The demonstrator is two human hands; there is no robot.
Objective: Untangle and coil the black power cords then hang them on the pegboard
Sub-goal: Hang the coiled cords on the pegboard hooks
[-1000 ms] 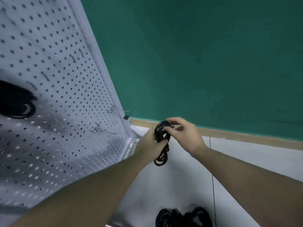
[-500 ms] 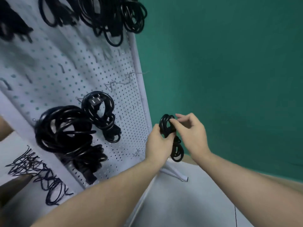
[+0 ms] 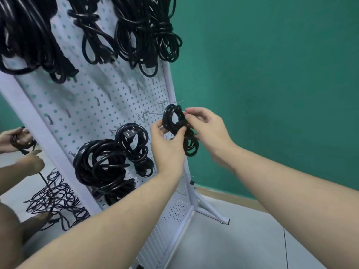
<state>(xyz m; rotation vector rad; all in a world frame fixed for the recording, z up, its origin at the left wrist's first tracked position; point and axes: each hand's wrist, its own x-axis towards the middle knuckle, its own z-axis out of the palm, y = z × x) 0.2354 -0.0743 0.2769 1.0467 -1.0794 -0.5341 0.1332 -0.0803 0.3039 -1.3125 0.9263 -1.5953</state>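
We pinch the coiled cord (image 3: 177,125) in our left hand (image 3: 167,146) and right hand (image 3: 207,129), its upper loop just right of the bare hook (image 3: 153,113), long axis hanging downward.

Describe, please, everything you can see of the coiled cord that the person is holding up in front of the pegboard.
The coiled cord is black, glossy and rubbery-looking, wound into a small bundle of several loops cinched near the middle, so that one loop stands above and a narrower one hangs below. The left hand pinches its waist from the left; the right hand grips it from the right. It is held in the air by the pegboard's right edge, near bare metal hooks.
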